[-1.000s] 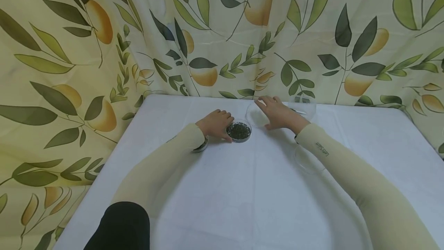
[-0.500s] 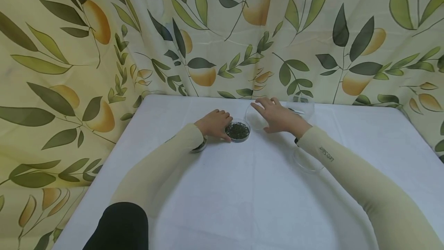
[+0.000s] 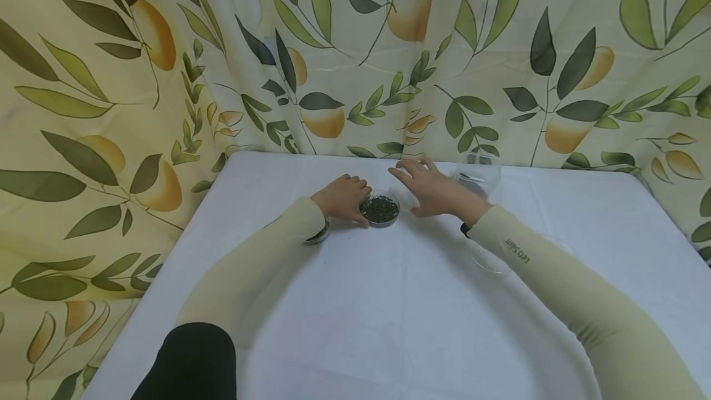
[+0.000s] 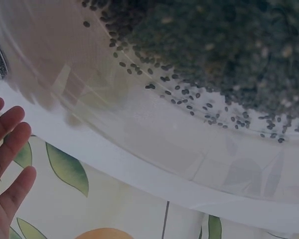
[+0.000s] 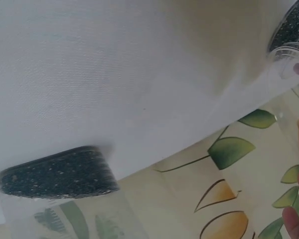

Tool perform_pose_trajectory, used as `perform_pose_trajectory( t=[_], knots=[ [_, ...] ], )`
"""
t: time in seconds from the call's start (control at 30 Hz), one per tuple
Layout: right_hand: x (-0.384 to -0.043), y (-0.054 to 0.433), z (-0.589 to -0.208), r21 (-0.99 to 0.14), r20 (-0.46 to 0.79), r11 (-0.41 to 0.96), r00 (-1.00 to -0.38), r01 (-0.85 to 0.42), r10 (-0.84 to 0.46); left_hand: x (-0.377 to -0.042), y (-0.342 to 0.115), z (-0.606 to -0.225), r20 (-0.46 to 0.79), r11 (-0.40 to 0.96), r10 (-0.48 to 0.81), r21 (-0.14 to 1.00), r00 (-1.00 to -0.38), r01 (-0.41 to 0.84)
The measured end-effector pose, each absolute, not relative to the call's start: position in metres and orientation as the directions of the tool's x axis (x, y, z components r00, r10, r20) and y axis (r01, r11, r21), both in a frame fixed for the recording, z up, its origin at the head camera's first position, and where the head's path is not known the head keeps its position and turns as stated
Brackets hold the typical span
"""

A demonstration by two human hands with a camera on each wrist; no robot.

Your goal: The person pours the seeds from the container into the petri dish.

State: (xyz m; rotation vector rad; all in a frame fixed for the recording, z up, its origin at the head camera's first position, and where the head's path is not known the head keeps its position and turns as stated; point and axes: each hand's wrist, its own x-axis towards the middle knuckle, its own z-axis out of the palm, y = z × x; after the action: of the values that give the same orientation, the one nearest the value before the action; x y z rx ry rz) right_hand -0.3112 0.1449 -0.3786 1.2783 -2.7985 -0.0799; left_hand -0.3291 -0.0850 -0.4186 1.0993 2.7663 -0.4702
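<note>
My left hand (image 3: 341, 198) is at the left side of a round petri dish (image 3: 380, 224) of dark seeds, gripping its edge with the thumb in front and the fingers behind. To the right of it, my right hand (image 3: 428, 190) spans a clear round lid (image 5: 285, 54) between thumb and fingers, near the seed dish. Another dish (image 4: 139, 127) with small oval dark seeds fills much of the left wrist view. In the head view it lies partly hidden under my left wrist. Spread fingers show at that wrist view's left edge.
A clear plastic box (image 3: 491, 168) with dark contents stands at the back of the table, right of my right hand. Another clear round lid (image 3: 491, 269) lies partly under the right sleeve. A patterned curtain (image 3: 344, 48) hangs right behind the white table (image 3: 389, 326).
My right hand has shifted left with the clear lid, closer to the seed dish. The box behind it shows more now. The left hand keeps its place at the dish.
</note>
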Motion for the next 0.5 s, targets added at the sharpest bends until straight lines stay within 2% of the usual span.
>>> perform_pose_trajectory(
  t=[0.5],
  knots=[
    [-0.307, 0.136, -0.375, 0.087, -0.005, 0.656, -0.658, -0.75, -0.753, -0.33, -0.098, -0.415, -0.208, 0.688, 0.651, -0.243, -0.73, 0.683]
  ],
)
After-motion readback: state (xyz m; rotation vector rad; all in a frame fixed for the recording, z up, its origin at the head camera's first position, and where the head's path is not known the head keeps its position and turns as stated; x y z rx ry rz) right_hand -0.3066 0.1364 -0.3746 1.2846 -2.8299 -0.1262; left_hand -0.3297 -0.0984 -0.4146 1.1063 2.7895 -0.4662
